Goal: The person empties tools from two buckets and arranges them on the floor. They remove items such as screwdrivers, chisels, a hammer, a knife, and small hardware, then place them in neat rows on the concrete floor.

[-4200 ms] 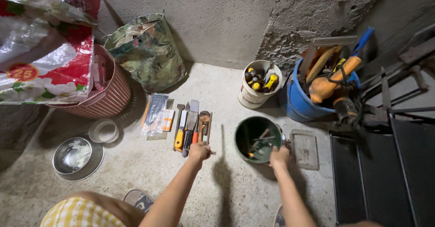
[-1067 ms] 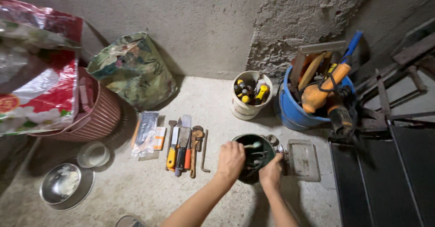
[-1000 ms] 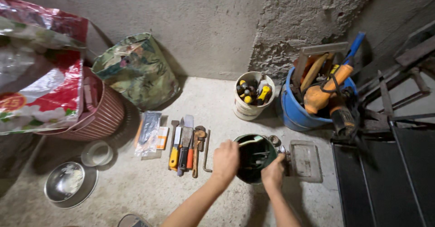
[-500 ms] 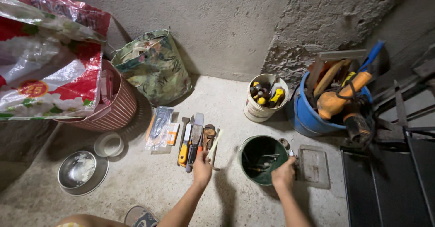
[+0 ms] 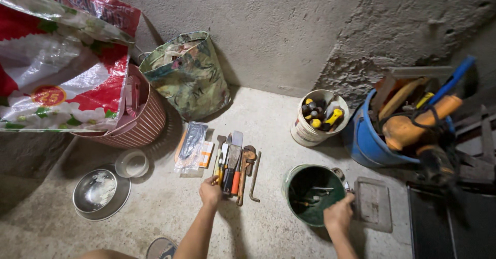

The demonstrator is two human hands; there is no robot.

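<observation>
My left hand (image 5: pixel 210 192) rests on the near ends of a row of hand tools (image 5: pixel 233 165) laid side by side on the concrete floor: a scraper, yellow and orange handled tools, a wooden-handled tool and a bent metal key (image 5: pixel 254 177). Its fingers close on the handle of the leftmost yellow-handled tool. My right hand (image 5: pixel 338 215) grips the near right rim of a dark green bucket (image 5: pixel 295 207) that has a few small metal tools at its bottom.
A white tub (image 5: pixel 305 131) of screwdrivers and a blue bucket (image 5: pixel 364 145) of larger tools stand by the wall. A clear lid (image 5: pixel 371 203) lies right of the green bucket. Left are plastic packets (image 5: pixel 192 146), steel bowls (image 5: pixel 99 190), a pink basket (image 5: pixel 139 122) and sacks (image 5: pixel 188 75).
My left hand left the green bucket and moved left to the row of tools on the floor. My right hand stays at the bucket's rim.
</observation>
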